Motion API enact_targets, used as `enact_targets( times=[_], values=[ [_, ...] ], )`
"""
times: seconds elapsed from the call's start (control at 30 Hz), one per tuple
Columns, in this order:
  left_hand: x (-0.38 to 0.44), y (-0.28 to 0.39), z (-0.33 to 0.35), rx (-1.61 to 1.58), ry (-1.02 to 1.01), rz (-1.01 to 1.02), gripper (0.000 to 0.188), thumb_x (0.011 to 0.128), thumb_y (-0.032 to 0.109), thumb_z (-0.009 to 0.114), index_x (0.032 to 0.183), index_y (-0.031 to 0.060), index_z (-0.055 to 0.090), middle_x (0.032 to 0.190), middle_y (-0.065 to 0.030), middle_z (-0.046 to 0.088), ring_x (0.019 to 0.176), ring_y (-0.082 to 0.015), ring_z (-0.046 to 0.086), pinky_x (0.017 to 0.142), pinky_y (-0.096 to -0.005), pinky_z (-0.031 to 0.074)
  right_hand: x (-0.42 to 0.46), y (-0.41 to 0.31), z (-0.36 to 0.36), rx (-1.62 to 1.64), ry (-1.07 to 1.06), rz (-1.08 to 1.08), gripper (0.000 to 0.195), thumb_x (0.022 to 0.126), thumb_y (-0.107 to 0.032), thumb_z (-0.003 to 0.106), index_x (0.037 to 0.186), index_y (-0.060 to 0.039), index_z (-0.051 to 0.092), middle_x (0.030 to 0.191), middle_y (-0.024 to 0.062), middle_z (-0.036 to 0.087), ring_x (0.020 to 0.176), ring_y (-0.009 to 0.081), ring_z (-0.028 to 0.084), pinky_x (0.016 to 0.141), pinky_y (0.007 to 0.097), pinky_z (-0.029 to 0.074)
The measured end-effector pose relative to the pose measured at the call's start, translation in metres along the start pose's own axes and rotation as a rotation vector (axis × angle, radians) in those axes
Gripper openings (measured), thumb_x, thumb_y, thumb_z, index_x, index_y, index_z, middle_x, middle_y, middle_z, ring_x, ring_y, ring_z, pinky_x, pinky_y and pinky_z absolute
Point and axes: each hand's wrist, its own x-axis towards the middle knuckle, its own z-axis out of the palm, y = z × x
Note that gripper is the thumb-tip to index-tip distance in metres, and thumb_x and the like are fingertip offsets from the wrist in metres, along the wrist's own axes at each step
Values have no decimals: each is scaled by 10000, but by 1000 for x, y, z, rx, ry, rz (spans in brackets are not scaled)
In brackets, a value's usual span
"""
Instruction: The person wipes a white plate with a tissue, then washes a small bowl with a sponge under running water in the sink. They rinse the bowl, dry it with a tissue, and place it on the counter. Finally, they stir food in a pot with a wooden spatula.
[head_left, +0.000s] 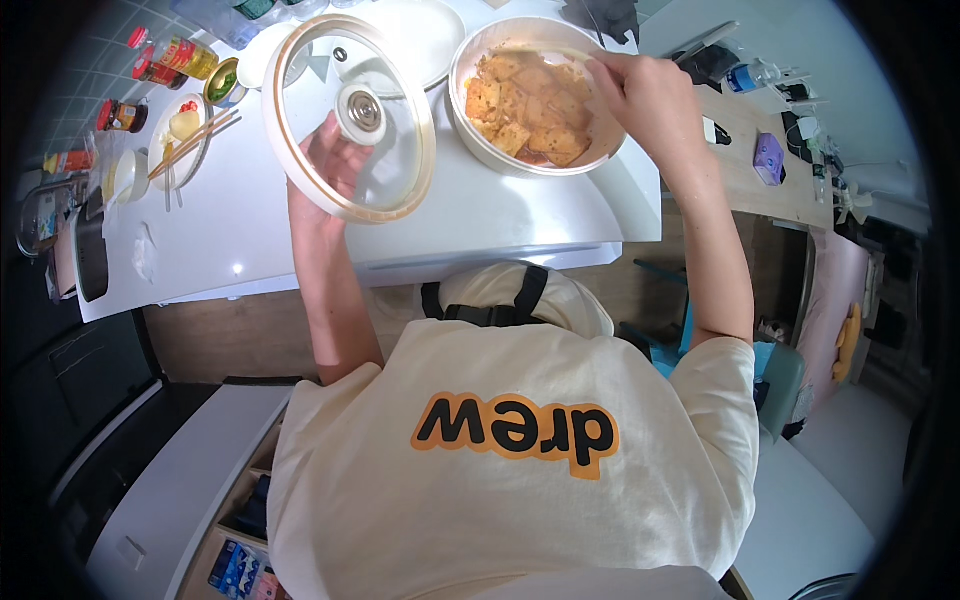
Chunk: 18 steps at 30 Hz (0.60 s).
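Observation:
My left hand (335, 161) holds a round glass lid (279, 142) with a pale rim by its knob. The lid is tilted up, its inner side with the metal knob fitting facing me, and my fingers show through the glass. To the right stands a white pot (487, 157) full of browned tofu-like pieces (536, 105) in a reddish-brown sauce. Over its right rim, my right hand (646, 90) pinches a pale, slim utensil (555, 51) that reaches across the far part of the pot. The utensil's far end is hard to make out in the haze.
At the left, an oval plate (159, 139) carries chopsticks (195, 142) and chopped ingredients. Sauce jars (124, 116), an oil bottle (187, 58) and a small bowl (132, 176) stand near it. A white plate (435, 37) lies behind the lid. The counter edge (480, 259) runs before me.

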Motion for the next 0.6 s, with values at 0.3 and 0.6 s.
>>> enact_targets(
  times=[0.3,0.6],
  values=[
    [-5,3,0,4,50,18,422,904,216,651,1137,-122,555,984,-145,661,882,-197,658,801,-305,552,-15,8,-30,19,-13,46,224,871,-249,598,813,-71,722,666,146,648,622,339,643,609,405,544],
    [-5,3,2,-1,51,25,398,911,204,639,1132,-117,557,1002,-149,659,877,-204,664,782,-307,562,-24,0,-30,-295,-76,145,269,870,-238,591,732,-25,679,717,175,660,657,361,659,585,447,533]
  ],
)
